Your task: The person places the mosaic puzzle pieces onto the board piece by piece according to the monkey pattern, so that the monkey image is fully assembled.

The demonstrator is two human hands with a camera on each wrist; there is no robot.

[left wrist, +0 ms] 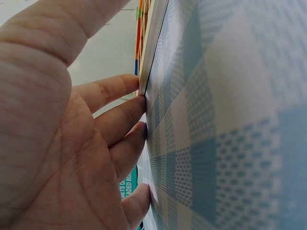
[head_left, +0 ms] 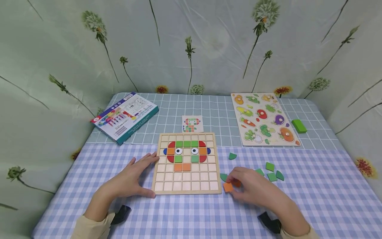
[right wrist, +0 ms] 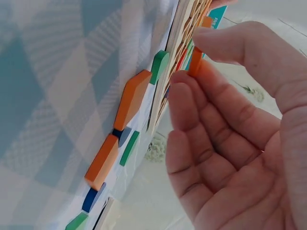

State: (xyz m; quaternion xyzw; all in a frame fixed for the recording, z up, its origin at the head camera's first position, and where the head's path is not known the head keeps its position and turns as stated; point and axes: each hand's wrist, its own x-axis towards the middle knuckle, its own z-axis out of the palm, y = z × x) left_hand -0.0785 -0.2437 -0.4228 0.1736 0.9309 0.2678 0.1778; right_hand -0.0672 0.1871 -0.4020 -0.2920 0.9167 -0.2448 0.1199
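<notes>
In the head view, a wooden grid board point(head_left: 201, 186) carries coloured tiles that form a face, with two orange squares point(head_left: 182, 167) below its eyes. My left hand point(head_left: 128, 181) rests at the board's left edge, thumb at the lower corner and fingertips along the side. My right hand point(head_left: 252, 186) is just right of the board. Between its thumb and fingers it pinches an orange square tile point(right wrist: 195, 61), raised over the cloth in the right wrist view. Other orange tiles point(right wrist: 132, 99) lie on the cloth beside it, partly hidden by the hand in the head view.
A printed pattern card point(head_left: 192, 123) lies behind the board. Green pieces point(head_left: 272, 176) are scattered to the right. Farther back are a boxed toy set point(head_left: 125, 116) on the left, a vegetable puzzle board point(head_left: 253, 109) on the right and a green block point(head_left: 299, 126).
</notes>
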